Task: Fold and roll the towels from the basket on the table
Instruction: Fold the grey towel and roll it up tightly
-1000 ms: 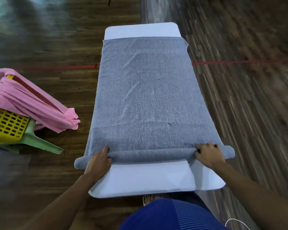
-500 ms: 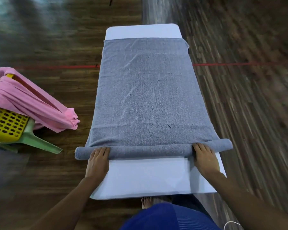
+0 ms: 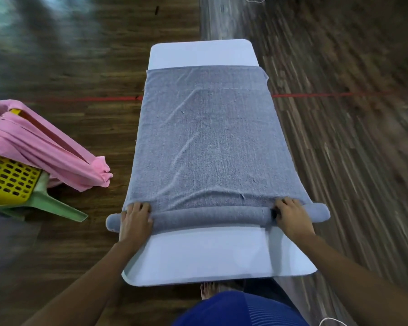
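Head view (the only one). Logged grey towel (image 3: pixel 205 137) flat along white table (image 3: pixel 205 252), near end wound into a roll (image 3: pixel 210 216) directly under both hands. Against the frame from a second ago: noted a thicker roll, farther up the table, and a broader strip of bare table behind the wrists; noted also a change of posture, from flat palms behind the roll half a second ago to hands up over its crest. Read as one more turn completed, with most of the flat length beyond the fingertips yet to take up. Left hand (image 3: pixel 135 218): found palm-down on the roll near its left end, fingers together and only slightly bent, tips just past the roll on the flat cloth; pressing, not clasping. Right hand (image 3: pixel 292 218): found near the right end, fingers bent over the crest, thumb tucked against the near side; a loose grip on the roll. Long axis of the roll: crosswise, hand to hand, with both ends out past the outer edges of the hands and past the table sides. Long axis of the unrolled part: straight ahead of the fingertips, toward the far table end. Judged direction of travel: away from the wrists. Out beyond the left hand: yellow basket (image 3: pixel 7 182) with pink towel (image 3: pixel 45 149) draped over it, awaiting its turn.
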A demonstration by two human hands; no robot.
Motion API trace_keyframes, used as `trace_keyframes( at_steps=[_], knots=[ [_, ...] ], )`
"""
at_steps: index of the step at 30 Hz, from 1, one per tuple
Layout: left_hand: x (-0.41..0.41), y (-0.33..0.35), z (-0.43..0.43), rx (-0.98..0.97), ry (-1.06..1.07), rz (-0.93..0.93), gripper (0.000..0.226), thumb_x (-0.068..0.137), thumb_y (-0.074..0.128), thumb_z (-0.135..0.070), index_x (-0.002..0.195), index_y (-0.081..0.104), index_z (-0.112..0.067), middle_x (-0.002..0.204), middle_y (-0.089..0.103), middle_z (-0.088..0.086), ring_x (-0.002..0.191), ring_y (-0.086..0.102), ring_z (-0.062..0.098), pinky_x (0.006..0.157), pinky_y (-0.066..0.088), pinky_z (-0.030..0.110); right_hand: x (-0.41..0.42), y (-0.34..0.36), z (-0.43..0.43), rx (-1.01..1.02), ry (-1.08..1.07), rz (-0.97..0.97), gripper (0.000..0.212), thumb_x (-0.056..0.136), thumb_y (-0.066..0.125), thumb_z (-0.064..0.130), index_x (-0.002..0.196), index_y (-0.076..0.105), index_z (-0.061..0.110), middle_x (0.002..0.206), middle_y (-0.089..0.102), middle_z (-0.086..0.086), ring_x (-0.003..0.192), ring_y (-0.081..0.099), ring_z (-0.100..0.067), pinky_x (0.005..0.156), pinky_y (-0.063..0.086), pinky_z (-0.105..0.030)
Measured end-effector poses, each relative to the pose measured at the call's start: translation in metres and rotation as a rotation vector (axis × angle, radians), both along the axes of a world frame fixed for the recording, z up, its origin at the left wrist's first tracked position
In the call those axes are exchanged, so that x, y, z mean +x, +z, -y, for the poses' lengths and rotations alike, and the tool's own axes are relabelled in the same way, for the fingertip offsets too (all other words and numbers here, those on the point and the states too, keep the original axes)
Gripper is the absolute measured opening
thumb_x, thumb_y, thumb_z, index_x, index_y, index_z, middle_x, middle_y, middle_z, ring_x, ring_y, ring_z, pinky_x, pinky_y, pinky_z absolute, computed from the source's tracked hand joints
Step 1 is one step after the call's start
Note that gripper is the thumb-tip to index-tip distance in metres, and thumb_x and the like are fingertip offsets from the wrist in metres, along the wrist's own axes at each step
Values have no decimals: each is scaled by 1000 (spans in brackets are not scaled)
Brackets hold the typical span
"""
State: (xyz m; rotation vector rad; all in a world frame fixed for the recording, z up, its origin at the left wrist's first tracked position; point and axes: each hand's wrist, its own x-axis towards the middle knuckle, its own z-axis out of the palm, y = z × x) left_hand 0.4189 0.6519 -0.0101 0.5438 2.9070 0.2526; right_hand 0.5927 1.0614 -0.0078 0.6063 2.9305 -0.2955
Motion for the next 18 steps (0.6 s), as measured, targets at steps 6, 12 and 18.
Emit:
trace_keyframes(
  at_steps=[6,12,18],
  knots=[
    [32,-11,3,-75,-182,42,42,67,67,-18,108,66,-10,104,67,6,96,61,27,88,50,44,28,-13,15,0,21,95,60,55,75,-1,113,60,7,111,64,-11,105,60,-35,87,51,-48],
    [31,-8,4,-33,-131,32,27,77,66,-13,104,68,-16,102,69,3,97,62,24,93,47,42,23,-4,14,50,-16,110,33,75,69,11,106,64,16,104,68,-6,101,61,-32,85,43,-45],
    [10,2,2,9,-94,290,13,89,50,-27,98,59,-23,102,69,4,95,62,24,91,41,40,5,9,0,55,-26,358,33,86,51,40,112,64,24,123,56,1,117,48,-22,97,33,-40]
  ],
)
